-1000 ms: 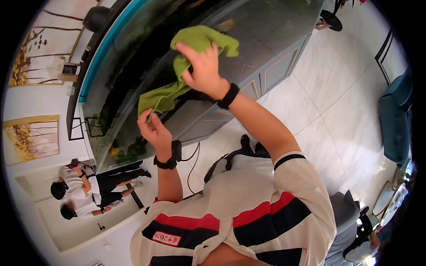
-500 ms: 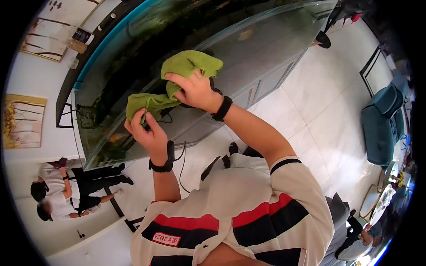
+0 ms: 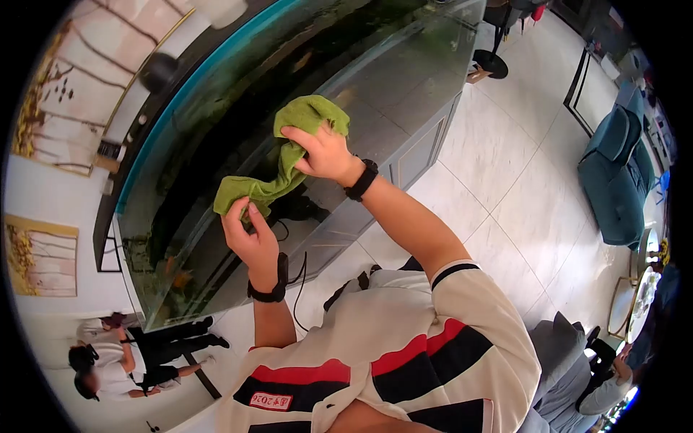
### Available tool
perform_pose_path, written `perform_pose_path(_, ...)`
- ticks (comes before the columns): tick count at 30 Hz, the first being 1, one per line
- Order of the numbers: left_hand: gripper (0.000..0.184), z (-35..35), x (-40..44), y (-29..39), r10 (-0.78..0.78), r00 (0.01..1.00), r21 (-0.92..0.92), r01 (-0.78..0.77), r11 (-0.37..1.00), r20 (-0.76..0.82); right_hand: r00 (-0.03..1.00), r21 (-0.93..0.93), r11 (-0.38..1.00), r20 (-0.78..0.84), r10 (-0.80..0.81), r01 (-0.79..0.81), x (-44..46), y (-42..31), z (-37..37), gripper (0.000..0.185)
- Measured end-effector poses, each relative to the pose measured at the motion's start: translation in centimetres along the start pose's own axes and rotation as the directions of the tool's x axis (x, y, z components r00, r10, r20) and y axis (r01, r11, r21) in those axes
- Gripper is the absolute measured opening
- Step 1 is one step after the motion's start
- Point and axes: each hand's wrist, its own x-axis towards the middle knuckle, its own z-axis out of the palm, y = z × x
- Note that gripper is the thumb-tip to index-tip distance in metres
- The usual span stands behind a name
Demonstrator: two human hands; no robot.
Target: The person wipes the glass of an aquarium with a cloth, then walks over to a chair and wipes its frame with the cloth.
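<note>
A green cloth [image 3: 278, 180] is stretched between my two hands in front of the glass of a large fish tank [image 3: 209, 209]. My left hand [image 3: 251, 234] pinches its lower left end. Higher up and to the right, my right hand [image 3: 325, 151] grips the bunched upper part, with a flap of cloth over the fingers. Both wrists wear black bands. Whether the cloth touches the glass cannot be told.
Two people [image 3: 108, 357] stand beyond the tank at lower left. Grey cabinet doors [image 3: 419, 155] lie under the tank. A black cable [image 3: 297, 289] hangs near my left wrist. A teal sofa [image 3: 613, 177] and another person [image 3: 610, 390] are at right.
Both hands still hold the cloth. Since a second ago, my right hand and the upper cloth have come lower and the cloth's right flap has drawn in. The camera view has shifted.
</note>
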Motion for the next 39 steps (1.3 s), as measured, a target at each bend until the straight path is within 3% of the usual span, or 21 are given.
perform_pose_path(18,0.023,19.9,6.3,12.2,-0.009,0.997,0.015,0.008,1.0,0.074,0.991,-0.115,0.99,-0.111,0.074,-0.086,4.5,23.4,-13.8,0.068)
perform_pose_path(21,0.024,22.0,6.8,13.3,-0.011,0.996,-0.026,0.014,1.0,0.093,0.978,-0.09,0.982,-0.145,0.149,-0.163,5.3,26.4,-15.5,0.065)
perform_pose_path(23,0.025,23.3,7.2,13.9,-0.003,0.993,-0.054,0.009,0.998,0.116,0.965,-0.107,0.965,-0.128,0.227,-0.241,5.7,27.7,-16.8,0.055)
perform_pose_path(27,0.034,25.2,8.0,15.2,0.0,0.985,-0.128,0.023,0.991,0.174,0.961,-0.199,0.96,-0.233,0.148,-0.196,7.4,30.1,-19.1,0.058)
perform_pose_path(30,0.047,25.6,8.4,15.8,0.022,0.972,-0.192,0.025,0.981,0.235,0.923,-0.181,0.913,-0.199,0.329,-0.365,7.8,30.2,-20.0,0.06)
perform_pose_path(34,0.058,25.6,8.2,15.0,0.061,0.965,-0.247,0.004,0.969,0.254,0.933,-0.29,0.924,-0.329,0.148,-0.249,8.8,30.3,-20.4,0.064)
perform_pose_path(35,0.059,25.4,8.0,14.8,0.067,0.964,-0.25,0.0,0.968,0.259,0.907,-0.295,0.902,-0.375,0.194,-0.315,8.6,30.1,-20.4,0.057)
perform_pose_path(39,0.064,24.1,7.0,14.0,0.079,0.977,-0.27,-0.023,0.963,0.197,0.775,-0.077,0.869,-0.495,0.392,-0.489,7.6,29.8,-19.3,0.043)
